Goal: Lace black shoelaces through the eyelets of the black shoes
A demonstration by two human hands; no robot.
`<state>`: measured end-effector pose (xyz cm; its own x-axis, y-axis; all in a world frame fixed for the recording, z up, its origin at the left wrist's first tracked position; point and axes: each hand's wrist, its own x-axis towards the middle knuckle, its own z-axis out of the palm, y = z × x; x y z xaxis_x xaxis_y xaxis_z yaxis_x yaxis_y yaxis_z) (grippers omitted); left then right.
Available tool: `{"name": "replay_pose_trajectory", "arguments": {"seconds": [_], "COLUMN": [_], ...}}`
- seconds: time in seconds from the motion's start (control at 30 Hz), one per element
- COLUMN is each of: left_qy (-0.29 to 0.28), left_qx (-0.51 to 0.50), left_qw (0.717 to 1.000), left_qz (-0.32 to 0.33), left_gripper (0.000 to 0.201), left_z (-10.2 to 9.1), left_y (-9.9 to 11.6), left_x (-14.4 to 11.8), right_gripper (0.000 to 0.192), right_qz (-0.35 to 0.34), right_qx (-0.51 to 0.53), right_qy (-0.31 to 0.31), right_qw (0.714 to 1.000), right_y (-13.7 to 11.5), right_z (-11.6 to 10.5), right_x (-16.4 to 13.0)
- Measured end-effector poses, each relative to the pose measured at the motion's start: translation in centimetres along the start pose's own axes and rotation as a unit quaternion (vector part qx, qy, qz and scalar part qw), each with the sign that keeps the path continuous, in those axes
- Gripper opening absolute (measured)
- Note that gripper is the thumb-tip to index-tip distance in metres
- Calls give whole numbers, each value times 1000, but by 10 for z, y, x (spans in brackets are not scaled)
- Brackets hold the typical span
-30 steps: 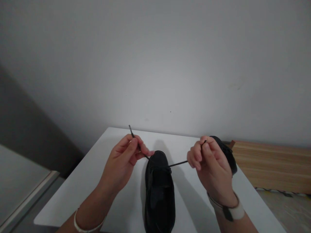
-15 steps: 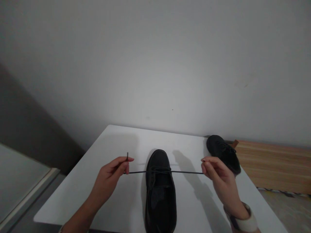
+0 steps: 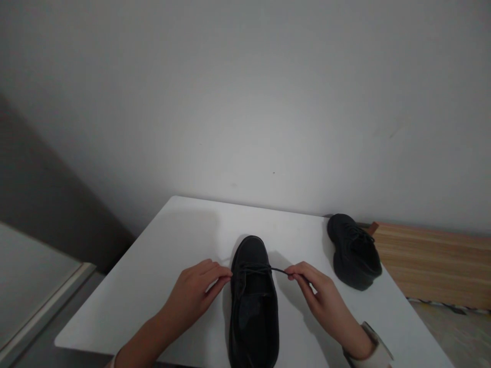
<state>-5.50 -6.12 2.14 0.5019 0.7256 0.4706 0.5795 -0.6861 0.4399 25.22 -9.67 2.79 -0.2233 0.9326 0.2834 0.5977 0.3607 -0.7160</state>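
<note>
A black shoe (image 3: 253, 306) lies toe-away on the white table, its lower end cut off by the frame's edge. From its right side a thin black shoelace (image 3: 279, 270) runs out to my right hand (image 3: 322, 299), whose thumb and forefinger pinch it. On the other side my left hand (image 3: 197, 289) is closed in a pinch, fingertips right at the shoe's left edge. The lace end on that side is mostly covered by those fingers.
Another black shoe (image 3: 355, 253) stands at the table's right edge. The white table (image 3: 195, 230) meets a grey wall (image 3: 245, 102). Beyond its right side is a wood-grain board (image 3: 429, 260); a pale panel edge (image 3: 49, 306) is at left.
Both hands have moved inward toward the shoe from wide apart. The lace, stretched straight out both sides before, now shows only a short length on the right.
</note>
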Motion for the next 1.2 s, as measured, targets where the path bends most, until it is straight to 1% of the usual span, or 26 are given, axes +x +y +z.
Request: {"name": "replay_pose_trajectory", "arguments": {"seconds": [0.2,0.3,0.47,0.63,0.7,0.77,0.83,0.9,1.03,1.2], "left_qy": [2,-2,-13,-7,6,33,56,64,42,24], "left_qx": [49,63,42,8,-7,-12,-2,11,-14,-15], "left_qw": [998,997,998,1000,1000,999,998,998,999,1000], "left_qz": [34,41,36,14,0,-6,-7,-4,7,8], "left_gripper": [14,14,14,15,15,15,16,17,19,25], "left_z": [-1,-1,0,10,15,18,18,16,12,14], "left_y": [3,3,8,18,20,21,21,22,23,25], "left_x": [4,4,5,8,8,8,7,7,7,5], "right_gripper": [16,17,19,16,16,15,14,15,17,16], "right_qz": [23,30,19,0,-12,-29,-41,-36,-11,-8], "right_qx": [22,30,24,13,-3,-25,-42,-35,17,31], "right_qy": [22,14,-5,-6,-1,9,27,39,28,34], "right_qw": [999,999,1000,1000,1000,999,998,998,999,999], "right_y": [-6,-11,-17,-17,-18,-19,-20,-21,-23,-28], "right_z": [9,11,15,19,21,22,22,23,26,30], "right_x": [1,3,5,7,8,9,10,10,10,3]}}
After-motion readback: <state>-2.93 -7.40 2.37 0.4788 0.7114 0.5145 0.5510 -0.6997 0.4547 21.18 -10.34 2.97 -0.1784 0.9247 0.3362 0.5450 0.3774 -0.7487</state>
